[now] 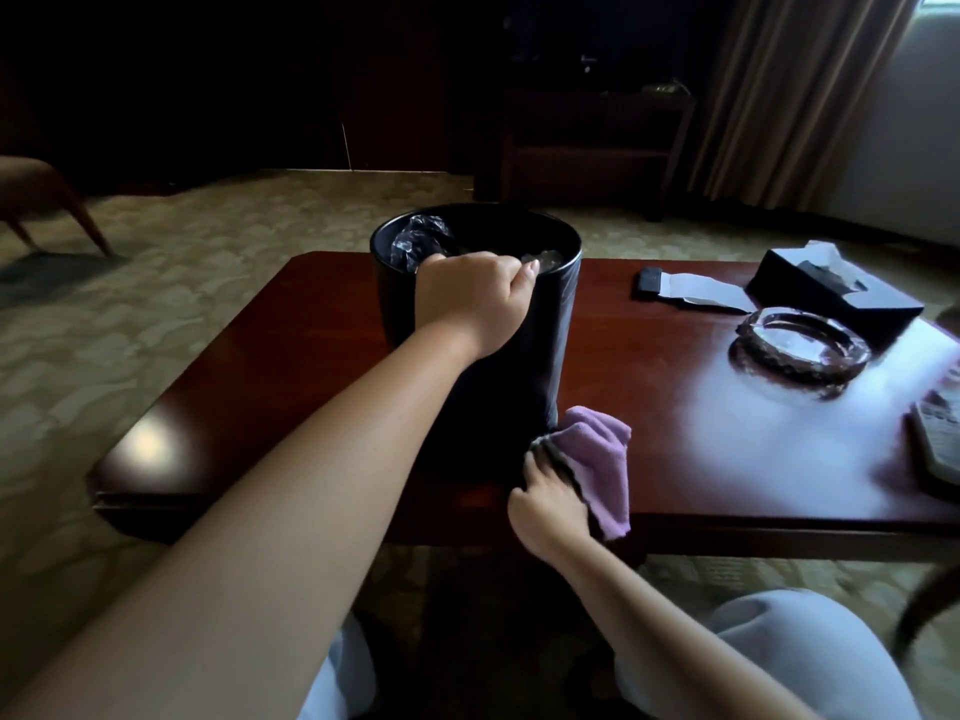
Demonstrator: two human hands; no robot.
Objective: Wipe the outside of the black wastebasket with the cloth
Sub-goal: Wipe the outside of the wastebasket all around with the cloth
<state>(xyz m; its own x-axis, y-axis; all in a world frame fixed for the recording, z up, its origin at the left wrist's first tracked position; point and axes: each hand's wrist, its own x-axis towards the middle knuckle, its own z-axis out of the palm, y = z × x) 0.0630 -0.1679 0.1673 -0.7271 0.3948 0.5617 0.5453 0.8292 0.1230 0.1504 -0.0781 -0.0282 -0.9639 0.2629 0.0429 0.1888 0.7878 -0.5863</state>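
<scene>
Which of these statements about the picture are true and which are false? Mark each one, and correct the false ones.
1. The wastebasket stands on the table. True.
2. The left hand holds the cloth. False: the left hand grips the wastebasket's rim; the right hand holds the cloth.
3. The cloth is pressed low on the wastebasket's side. True.
4. The ashtray sits to the left of the wastebasket. False: it sits to its right.
5. The wastebasket lies tipped on its side. False: it stands upright, with a plastic bag inside.
</scene>
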